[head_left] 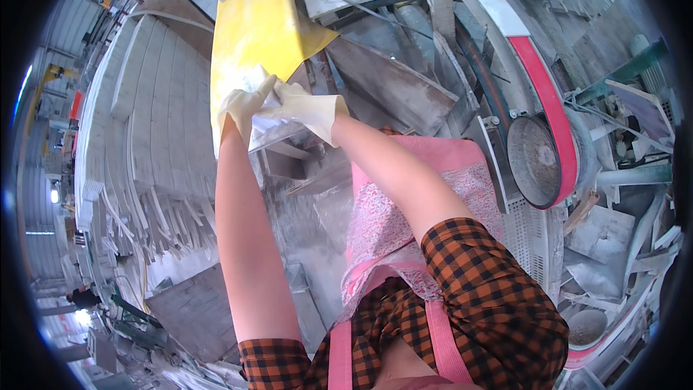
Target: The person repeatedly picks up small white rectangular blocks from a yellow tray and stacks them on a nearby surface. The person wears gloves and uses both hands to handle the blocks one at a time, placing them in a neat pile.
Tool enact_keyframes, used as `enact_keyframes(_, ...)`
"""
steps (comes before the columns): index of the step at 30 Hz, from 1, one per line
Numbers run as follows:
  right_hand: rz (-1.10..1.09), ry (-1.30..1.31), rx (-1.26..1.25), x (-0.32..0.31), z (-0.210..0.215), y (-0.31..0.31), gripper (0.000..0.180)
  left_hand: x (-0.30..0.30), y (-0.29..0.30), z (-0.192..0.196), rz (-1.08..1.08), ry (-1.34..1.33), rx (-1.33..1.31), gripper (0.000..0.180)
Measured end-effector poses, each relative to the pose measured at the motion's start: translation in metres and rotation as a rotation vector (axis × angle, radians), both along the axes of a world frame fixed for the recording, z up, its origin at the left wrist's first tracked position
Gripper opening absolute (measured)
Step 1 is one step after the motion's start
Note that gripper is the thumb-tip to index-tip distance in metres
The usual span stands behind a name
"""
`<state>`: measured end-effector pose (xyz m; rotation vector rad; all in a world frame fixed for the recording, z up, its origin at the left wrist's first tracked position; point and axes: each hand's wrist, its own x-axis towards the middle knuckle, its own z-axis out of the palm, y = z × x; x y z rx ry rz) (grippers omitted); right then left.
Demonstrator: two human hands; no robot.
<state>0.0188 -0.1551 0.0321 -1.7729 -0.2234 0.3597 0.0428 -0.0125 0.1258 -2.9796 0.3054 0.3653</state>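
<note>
A pink apron (404,224) is seen nearest. One pale slab piece (261,119) is gripped by two gloved hands, left hand (242,105) and right hand (307,107), fingers closed on it, against one yellow sheet (253,29). Left, stacked white strips (148,123), too many to count; right, one red-edged belt (552,112) around a grey wheel (535,160).

The scene is viewed from head height, steeply downward and close over the forearms; the dark fisheye rim is perhaps bending edges.

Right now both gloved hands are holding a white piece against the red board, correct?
Not quite. In the head view the left hand and right hand, both gloved, hold the white piece against a yellow board, not a red one.
</note>
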Motion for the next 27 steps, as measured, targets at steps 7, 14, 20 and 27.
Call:
enact_keyframes(7, -0.166, -0.771, -0.619, -0.001, -0.008, -0.128, 0.059, -0.002, 0.005, -0.029, 0.154, -0.15, -0.513, 0.085)
enact_keyframes(14, -0.671, -0.608, -0.716, -0.054, -0.038, -0.369, 0.04, -0.004, 0.001, -0.036, 0.197, -0.247, -0.523, 0.067)
enact_keyframes(20, -0.932, -0.609, -0.898, -0.083, -0.046, -0.482, 0.038, -0.014, -0.007, -0.014, 0.532, -0.109, -0.712, 0.073)
enact_keyframes(27, -0.902, -0.696, -1.035, -0.039, -0.055, -0.517, 0.039, -0.037, -0.014, 0.0, 0.654, -0.074, -0.706, 0.067)
